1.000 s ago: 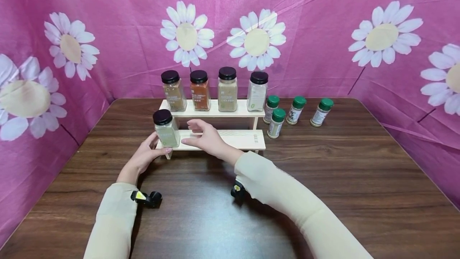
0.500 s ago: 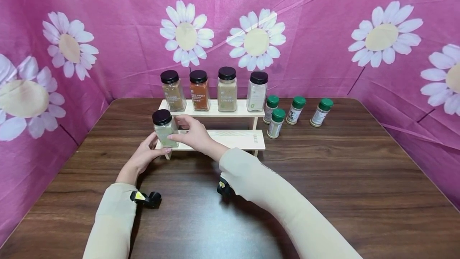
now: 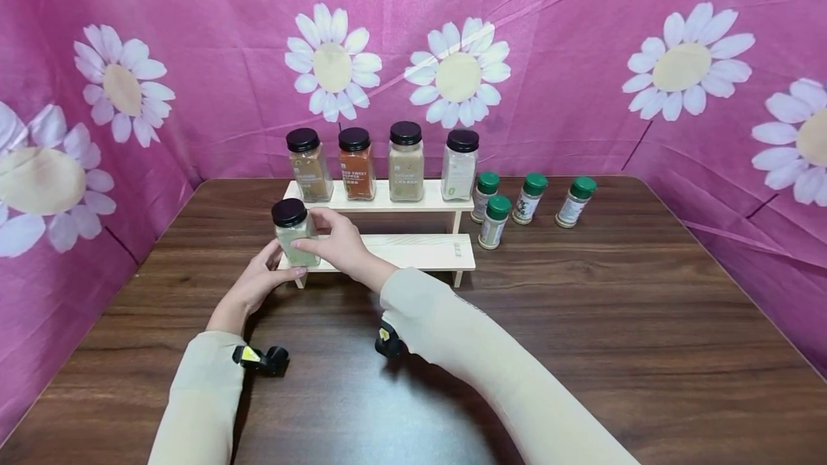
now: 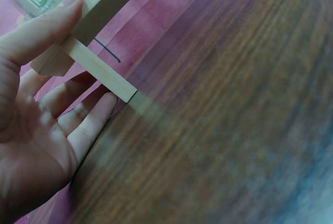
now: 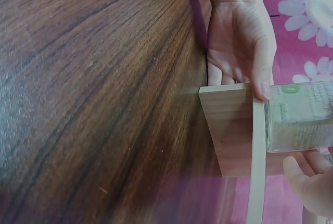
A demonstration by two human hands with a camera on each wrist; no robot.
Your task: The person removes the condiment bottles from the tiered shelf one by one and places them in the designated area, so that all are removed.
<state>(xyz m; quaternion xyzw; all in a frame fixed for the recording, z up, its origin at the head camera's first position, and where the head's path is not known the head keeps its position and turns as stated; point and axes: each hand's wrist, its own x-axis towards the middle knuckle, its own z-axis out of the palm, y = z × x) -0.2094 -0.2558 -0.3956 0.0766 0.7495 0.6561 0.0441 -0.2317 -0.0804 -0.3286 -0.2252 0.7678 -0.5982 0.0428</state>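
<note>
A two-tier wooden rack (image 3: 420,255) stands on the table. On the left end of its lower shelf is an upright square spice jar (image 3: 298,248) with a black lid and pale green contents. My left hand (image 3: 255,282) grips that shelf end; in the left wrist view its thumb (image 4: 57,21) lies over the front edge and the fingers reach around the rack's leg (image 4: 101,72). My right hand (image 3: 345,244) holds the jar from the right, thumb across its front and fingers behind, where the fingertips are partly hidden. The jar's base (image 5: 281,125) meets the shelf in the right wrist view.
Along the upper shelf stand several black-lidded jars, among them a red sweet pepper jar (image 3: 357,172) and a white-filled jar (image 3: 460,172). Right of the rack are several small green-capped shakers, one (image 3: 494,224) close to its end. A pink flowered cloth (image 3: 555,92) hangs behind the table.
My right hand has moved left from beside the jar and taken hold of it. The left hand stays at the shelf end, and the jar has hardly moved.
</note>
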